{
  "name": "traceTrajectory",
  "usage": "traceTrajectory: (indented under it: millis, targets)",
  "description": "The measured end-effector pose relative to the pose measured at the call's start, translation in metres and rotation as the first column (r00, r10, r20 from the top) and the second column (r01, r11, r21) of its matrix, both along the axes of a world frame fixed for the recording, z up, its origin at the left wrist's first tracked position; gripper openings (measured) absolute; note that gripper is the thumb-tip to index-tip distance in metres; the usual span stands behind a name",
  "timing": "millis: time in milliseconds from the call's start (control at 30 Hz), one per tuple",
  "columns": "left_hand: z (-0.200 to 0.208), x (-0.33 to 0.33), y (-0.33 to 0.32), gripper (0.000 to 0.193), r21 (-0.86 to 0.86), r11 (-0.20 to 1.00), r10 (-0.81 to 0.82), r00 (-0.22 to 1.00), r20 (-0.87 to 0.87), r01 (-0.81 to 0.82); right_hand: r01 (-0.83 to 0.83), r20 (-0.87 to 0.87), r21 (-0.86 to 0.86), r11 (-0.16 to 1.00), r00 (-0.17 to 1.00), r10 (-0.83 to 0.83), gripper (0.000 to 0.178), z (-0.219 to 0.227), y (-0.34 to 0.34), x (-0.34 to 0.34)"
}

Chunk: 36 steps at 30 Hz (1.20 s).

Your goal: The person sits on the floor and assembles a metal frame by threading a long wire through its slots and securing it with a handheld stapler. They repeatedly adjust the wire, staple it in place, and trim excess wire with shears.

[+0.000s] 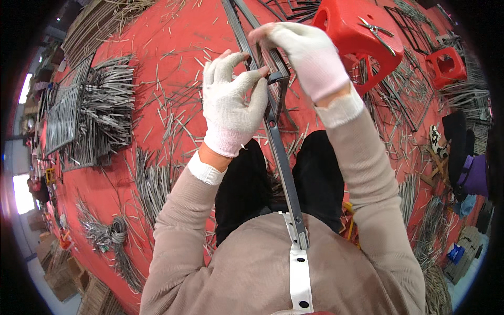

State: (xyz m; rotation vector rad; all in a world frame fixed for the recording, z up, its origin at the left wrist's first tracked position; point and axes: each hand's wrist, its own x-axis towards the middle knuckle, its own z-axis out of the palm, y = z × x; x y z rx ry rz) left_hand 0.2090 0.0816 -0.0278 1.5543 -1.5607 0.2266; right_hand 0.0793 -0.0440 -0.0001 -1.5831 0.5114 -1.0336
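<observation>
A long dark-grey frame (284, 173) of narrow bars, with holes along it, runs from my lap away past both hands; its near end rests against my shirt. My left hand (231, 97), in a white glove with bare fingertips, is at its left side. Thumb and index finger curl toward each other around a small dark piece beside the bar, too small to make out. Over the far part of the frame is my right hand (310, 55), gloved too, its fingers bent down onto the bars. The right thumb is hidden.
A red plastic stool (362, 31) with pliers (377, 34) on it stands at the far right, a smaller red stool (446, 67) beyond. Stacked grey frames with strips (107, 105) lie at left. Bundled strips (118, 231) and loose scraps cover the red floor (173, 42).
</observation>
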Motion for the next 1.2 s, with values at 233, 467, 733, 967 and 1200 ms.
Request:
traceTrajectory:
  millis: [233,467,733,967,1200]
  targets:
    - [0.012,-0.001,-0.006,0.012,0.031,0.999,-0.034,0.982,0.186,0.028,0.309,-0.238,0.092,0.947,0.930,-0.280,0.022,-0.052,0.088,-0.040]
    - [0.011,-0.005,-0.004,0.015,0.044,0.999,-0.034,0.976,0.215,0.025,0.295,-0.324,-0.176,0.939,0.884,-0.338,0.020,-0.085,0.089,-0.004]
    - [0.007,-0.001,0.002,0.019,0.025,1.000,-0.016,0.998,0.054,0.015,0.258,-0.218,0.013,0.966,0.944,-0.249,0.019,-0.052,0.107,-0.040]
    - [-0.003,-0.011,-0.002,0.017,-0.052,0.998,-0.039,0.999,0.015,0.040,-0.075,0.005,-0.188,0.979,0.997,0.077,0.029,0.035,0.019,-0.030]
    - [0.013,-0.010,0.005,0.020,0.075,0.996,0.029,0.980,0.199,-0.045,-0.159,-0.235,0.149,0.976,0.953,0.191,0.028,0.009,-0.034,0.015]
